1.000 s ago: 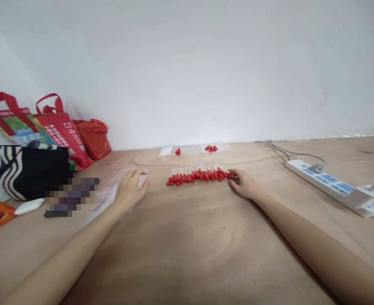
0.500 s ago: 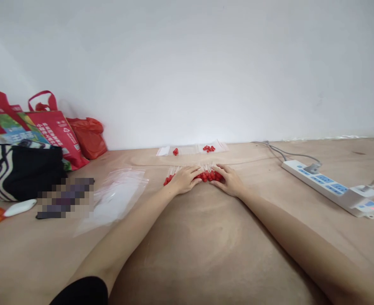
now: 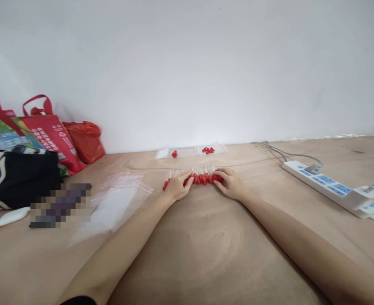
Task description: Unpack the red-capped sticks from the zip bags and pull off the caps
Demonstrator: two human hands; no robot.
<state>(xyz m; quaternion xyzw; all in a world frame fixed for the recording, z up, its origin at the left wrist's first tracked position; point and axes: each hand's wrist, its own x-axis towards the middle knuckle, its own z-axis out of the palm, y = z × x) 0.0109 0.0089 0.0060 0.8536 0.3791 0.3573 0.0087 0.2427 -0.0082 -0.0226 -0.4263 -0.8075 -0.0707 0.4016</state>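
Note:
A row of thin white sticks with red tips [image 3: 202, 178] lies on the wooden tabletop [image 3: 189, 254] in front of me. My left hand [image 3: 178, 186] rests on the row's left part, fingers curled over the sticks. My right hand [image 3: 229, 183] presses against the row's right end, fingers bent around the red tips. Both hands squeeze the row between them. Behind the row, by the wall, lie two small clear bags [image 3: 191, 151] with a few red pieces inside.
A pile of clear plastic bags [image 3: 113, 203] lies left of my left arm. Red and patterned shopping bags [image 3: 43, 135] and a black striped bag [image 3: 18, 178] stand at far left. A white power strip [image 3: 336, 190] with cables lies at right.
My left hand left the clear plastic bags and moved right onto the row of sticks. Both hands pushed the row together, so it is shorter now.

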